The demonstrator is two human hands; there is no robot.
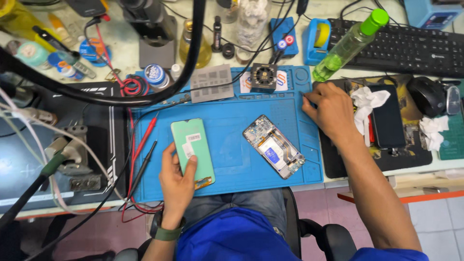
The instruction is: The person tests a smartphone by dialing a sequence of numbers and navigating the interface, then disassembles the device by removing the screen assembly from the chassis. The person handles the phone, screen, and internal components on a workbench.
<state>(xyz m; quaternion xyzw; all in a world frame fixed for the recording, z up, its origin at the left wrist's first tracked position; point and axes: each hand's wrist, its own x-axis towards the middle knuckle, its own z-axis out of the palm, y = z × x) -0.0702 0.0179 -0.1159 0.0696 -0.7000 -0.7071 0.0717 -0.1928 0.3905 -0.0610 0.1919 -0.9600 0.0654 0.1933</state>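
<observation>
My left hand (176, 181) holds a green-backed phone screen panel (193, 150) by its lower left edge, flat on the blue repair mat (227, 145). An opened phone body (273, 146) with its circuit boards showing lies on the mat to the right of it, untouched. My right hand (328, 108) rests at the mat's upper right edge, fingers curled and pinched together near the small compartments there; whether it grips anything I cannot make out.
A green spray bottle (348, 43), black keyboard (411, 48) and blue tape dispenser (316, 38) stand behind. A dark phone (386, 121) and white tissues (367, 101) lie right. Red and black probes (142, 154) and cables cross the left side.
</observation>
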